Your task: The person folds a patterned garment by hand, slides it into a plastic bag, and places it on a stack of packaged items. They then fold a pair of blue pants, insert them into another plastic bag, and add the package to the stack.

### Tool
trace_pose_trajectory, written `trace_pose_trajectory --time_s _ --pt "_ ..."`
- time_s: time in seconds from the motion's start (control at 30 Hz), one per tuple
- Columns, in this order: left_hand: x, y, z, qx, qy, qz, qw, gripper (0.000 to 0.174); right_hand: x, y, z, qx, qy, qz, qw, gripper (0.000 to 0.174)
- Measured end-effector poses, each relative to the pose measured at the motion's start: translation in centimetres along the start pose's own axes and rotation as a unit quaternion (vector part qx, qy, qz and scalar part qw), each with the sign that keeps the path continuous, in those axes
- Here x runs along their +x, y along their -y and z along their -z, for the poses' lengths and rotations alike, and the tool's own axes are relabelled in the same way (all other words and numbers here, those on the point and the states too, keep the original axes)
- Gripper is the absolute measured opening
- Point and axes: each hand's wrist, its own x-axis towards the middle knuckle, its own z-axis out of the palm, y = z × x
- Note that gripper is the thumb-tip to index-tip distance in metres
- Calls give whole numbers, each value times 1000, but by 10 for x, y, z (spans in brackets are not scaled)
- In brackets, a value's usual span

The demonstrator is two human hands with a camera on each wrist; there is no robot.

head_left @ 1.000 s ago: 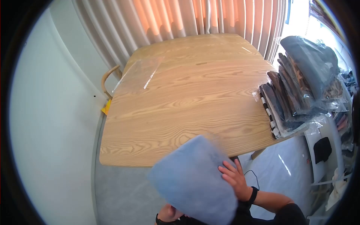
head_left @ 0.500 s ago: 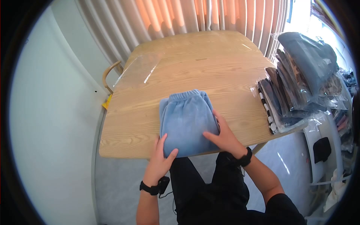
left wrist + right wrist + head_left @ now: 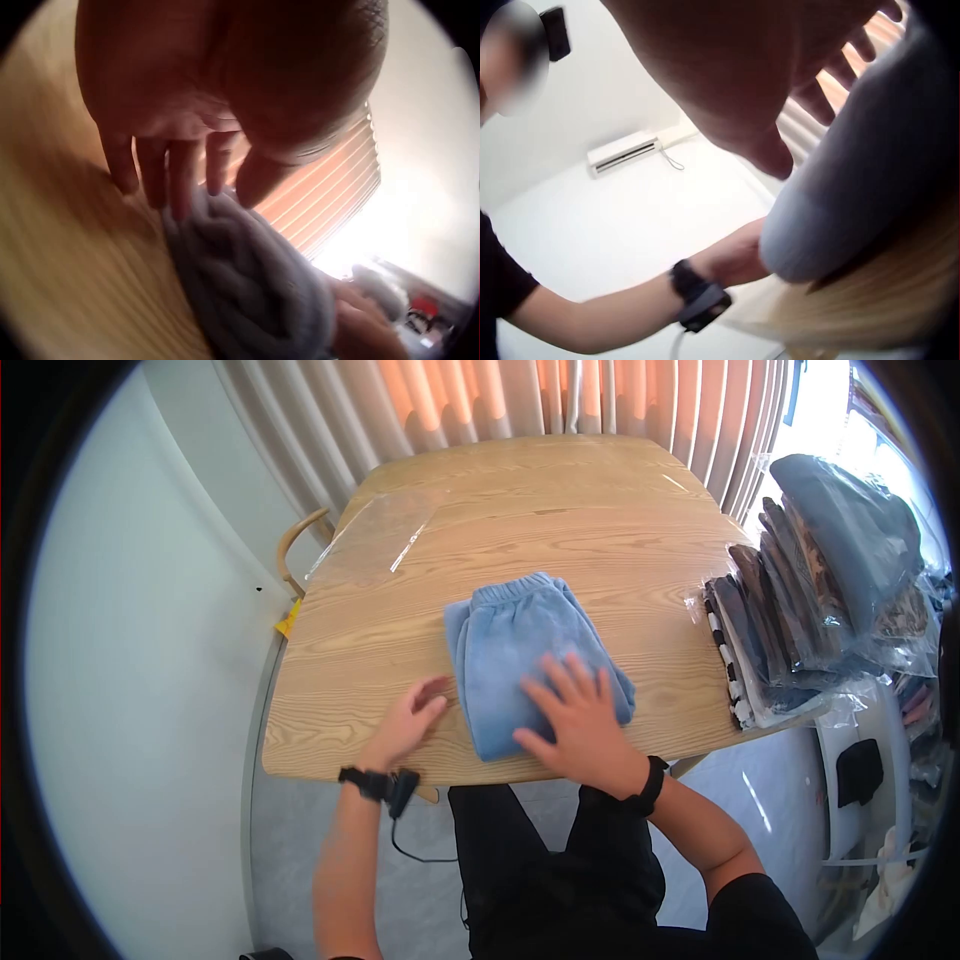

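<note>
Folded light blue pants point(image 3: 515, 640) with a gathered elastic waistband lie near the front edge of the wooden table point(image 3: 335, 705), slightly turned. My right hand point(image 3: 582, 725) is spread over their lower right part, fingers apart. In the right wrist view its fingers reach over the thick folded edge of the pants point(image 3: 832, 202). Just off the left side of the pants is my left hand point(image 3: 405, 722), its fingers loosely bent and holding nothing. The left wrist view shows its fingertips hanging close beside the layered fold point(image 3: 247, 277).
A clear plastic bag point(image 3: 375, 535) lies flat at the table's back left. On the right edge stands a stack of bagged folded clothes point(image 3: 790, 600), topped by a grey-blue bundle point(image 3: 850, 535). A wooden chair point(image 3: 295, 550) is at the left, curtains point(image 3: 540, 400) behind.
The pants came down from in front of my body onto the table, then shifted slightly and turned. My left hand let go and moved left; my right hand moved onto the top.
</note>
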Motion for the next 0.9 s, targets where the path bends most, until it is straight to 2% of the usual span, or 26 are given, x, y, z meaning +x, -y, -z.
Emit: trace_pose_trajectory --time_s 0.03,0.07,0.1,0.13,0.17,0.23,0.27,0.33,0.4,0.5,0.63,0.7,0.77,0.8,0.87,0.9 --pt "11 -1 15 135 -34 35 990 60 1 -1 -3 1 1 1 1000 73" --pt "27 9 35 134 -35 36 990 60 3 -3 -9 -3 35 -6 999 76" --pt "45 24 57 300 -65 18 951 64 5 -6 -13 -7 68 -13 998 79" --pt "62 33 71 456 -96 -1 885 67 10 -9 -15 -9 69 -10 998 79" --pt "75 35 77 454 -100 0 885 67 16 -14 -16 -7 78 -29 997 80" --pt "94 31 88 508 -106 72 852 80 31 -23 -15 -2 103 -65 993 84" --pt "102 28 91 509 -107 74 851 80 38 -29 -17 -1 104 -64 993 84" --pt "119 19 92 504 -86 139 848 89 55 -40 -19 17 123 -94 988 84" --pt "135 18 98 523 -88 150 834 89 73 -49 -19 34 144 -111 983 84" --pt "148 6 99 516 -84 174 835 90 96 -68 -33 116 112 -133 978 82" --pt "153 -21 97 509 -93 198 832 95 110 -89 -42 164 93 -111 976 78" --pt "162 -24 106 507 -89 204 833 98 112 -99 -40 206 86 -70 972 75" --pt "175 -15 123 508 -66 196 836 109 114 -102 -36 210 82 -57 972 74" --pt "174 -21 122 510 -68 195 835 109 114 -103 -36 215 81 -48 972 73" --pt "174 -36 120 543 -100 191 812 126 115 -105 -41 218 65 -42 973 71" --pt "180 -38 121 546 -99 188 810 126 115 -102 -42 204 55 -41 977 70"
